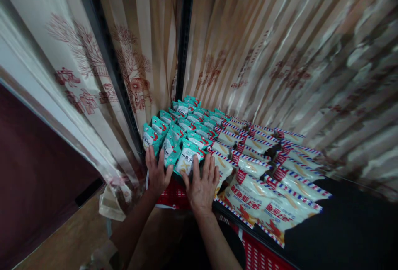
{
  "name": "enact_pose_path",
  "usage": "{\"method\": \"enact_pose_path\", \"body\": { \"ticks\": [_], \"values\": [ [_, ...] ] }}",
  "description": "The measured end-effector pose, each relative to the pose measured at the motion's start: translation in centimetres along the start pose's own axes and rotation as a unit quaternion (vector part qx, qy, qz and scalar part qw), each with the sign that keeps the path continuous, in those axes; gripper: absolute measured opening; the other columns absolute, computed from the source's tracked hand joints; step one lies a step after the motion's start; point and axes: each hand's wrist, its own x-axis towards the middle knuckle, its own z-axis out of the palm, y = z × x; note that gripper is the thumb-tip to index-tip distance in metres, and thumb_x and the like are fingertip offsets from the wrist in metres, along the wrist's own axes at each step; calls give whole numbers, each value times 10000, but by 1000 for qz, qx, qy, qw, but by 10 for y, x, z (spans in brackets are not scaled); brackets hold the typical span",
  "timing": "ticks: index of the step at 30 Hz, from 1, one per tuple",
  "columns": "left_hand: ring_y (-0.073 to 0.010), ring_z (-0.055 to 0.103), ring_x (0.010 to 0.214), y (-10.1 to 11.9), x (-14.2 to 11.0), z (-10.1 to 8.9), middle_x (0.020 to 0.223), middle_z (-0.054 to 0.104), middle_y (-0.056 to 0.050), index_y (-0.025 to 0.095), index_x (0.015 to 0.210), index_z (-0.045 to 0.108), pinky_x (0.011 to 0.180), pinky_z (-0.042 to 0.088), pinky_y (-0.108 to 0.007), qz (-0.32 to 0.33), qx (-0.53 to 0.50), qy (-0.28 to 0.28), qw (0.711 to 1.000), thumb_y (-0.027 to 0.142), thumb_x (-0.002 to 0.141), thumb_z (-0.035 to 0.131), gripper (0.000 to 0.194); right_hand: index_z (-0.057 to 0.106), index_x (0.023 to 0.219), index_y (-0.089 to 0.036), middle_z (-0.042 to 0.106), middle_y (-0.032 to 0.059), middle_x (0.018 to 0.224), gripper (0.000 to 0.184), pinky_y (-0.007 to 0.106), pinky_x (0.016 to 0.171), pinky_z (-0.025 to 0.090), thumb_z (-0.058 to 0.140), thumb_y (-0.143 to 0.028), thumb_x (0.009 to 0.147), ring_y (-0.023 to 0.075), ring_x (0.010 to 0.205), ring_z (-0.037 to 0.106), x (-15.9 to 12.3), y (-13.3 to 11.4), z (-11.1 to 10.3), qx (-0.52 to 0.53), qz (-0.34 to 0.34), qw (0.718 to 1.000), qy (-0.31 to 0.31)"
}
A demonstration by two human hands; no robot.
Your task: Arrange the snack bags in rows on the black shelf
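Rows of teal snack bags (pixel 187 156) stand packed together at the left end of a black shelf (pixel 348 224). Against the front of these bags, my left hand (pixel 158 174) rests with its fingers spread, nearest the front left bags. My right hand (pixel 201 185) is open too, its fingertips touching the lower part of the front teal bag and reaching towards a white one beside it. Neither hand grips a bag. To the right are several rows of white snack bags (pixel 248 195) with red and blue striped edges, leaning back on one another.
Beige printed curtains (pixel 236 33) hang behind and to the left of the shelf. Black metal uprights (pixel 185 33) stand at the back corner and front left. Red plastic baskets (pixel 258 255) show below the shelf's front edge. A pale bag-like item (pixel 110 203) is near the floor at left.
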Motion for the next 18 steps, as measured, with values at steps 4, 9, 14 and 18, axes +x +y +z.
{"method": "enact_pose_path", "body": {
  "ticks": [4, 9, 14, 18],
  "values": [
    [-346, 30, 1406, 1, 1, 15, 1529, 110, -174, 165, 1314, 454, 1094, 130, -592, -33, 48, 10, 998, 341, 860, 524, 492, 373, 1387, -180, 155, 189, 1518, 613, 546, 1037, 246, 528, -442, 855, 339, 1388, 153, 1, 1, 0, -7, 5, 1000, -6],
    [-360, -2, 1401, 8, 3, 23, 1505, 163, -221, 100, 1323, 431, 1082, 159, -610, -63, 115, -35, 991, 329, 877, 477, 503, 356, 1398, -191, 168, 181, 1517, 604, 527, 1046, 238, 518, -425, 865, 317, 1392, 157, 2, 0, 1, -11, 11, 1000, -15],
    [-370, -27, 1395, 9, 0, 19, 1493, 180, -240, 78, 1356, 366, 1066, 171, -632, -66, 130, -74, 986, 337, 894, 427, 533, 311, 1421, -209, 106, 162, 1533, 629, 531, 1055, 220, 510, -435, 868, 321, 1398, 126, 0, 1, 1, 1, 16, 1000, -24],
    [-362, -33, 1397, 5, -3, 20, 1509, 88, -251, 70, 1424, 206, 1065, 151, -637, -35, 112, -37, 992, 321, 910, 386, 600, 321, 1416, -224, 48, 151, 1541, 632, 520, 1053, 234, 531, -432, 857, 331, 1397, 130, -1, 3, -1, -2, 8, 1000, -17]
  ]
}}
